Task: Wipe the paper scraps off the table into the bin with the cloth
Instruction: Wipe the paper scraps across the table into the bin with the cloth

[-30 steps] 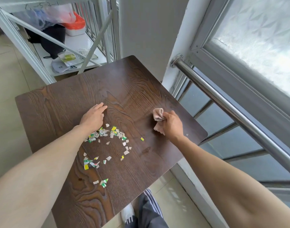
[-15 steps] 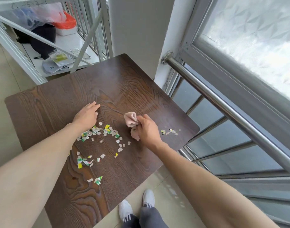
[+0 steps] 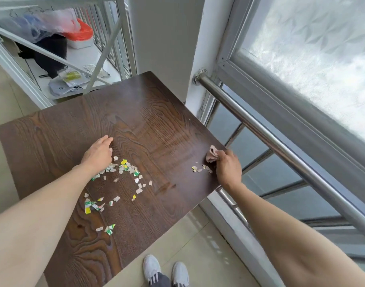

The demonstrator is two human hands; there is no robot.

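My right hand (image 3: 227, 168) grips a bunched pink cloth (image 3: 212, 153) at the right edge of the dark wooden table (image 3: 146, 121). A small cluster of paper scraps (image 3: 201, 168) lies just left of that hand. A larger scatter of white, green and yellow scraps (image 3: 123, 172) spreads across the table's middle. My left hand (image 3: 98, 155) rests flat on the table at the upper end of that scatter, fingers together, holding nothing. No bin is in view.
A steel handrail (image 3: 281, 150) runs along the frosted window on the right, close to the table's edge. A white shelf (image 3: 73, 59) at the back left holds bags and packets. My two shoes (image 3: 165, 270) stand on the tiled floor below the table's near edge.
My right hand moved with the cloth from the table's middle to its right edge, near a few scraps. The left hand stayed put. The view shifted.
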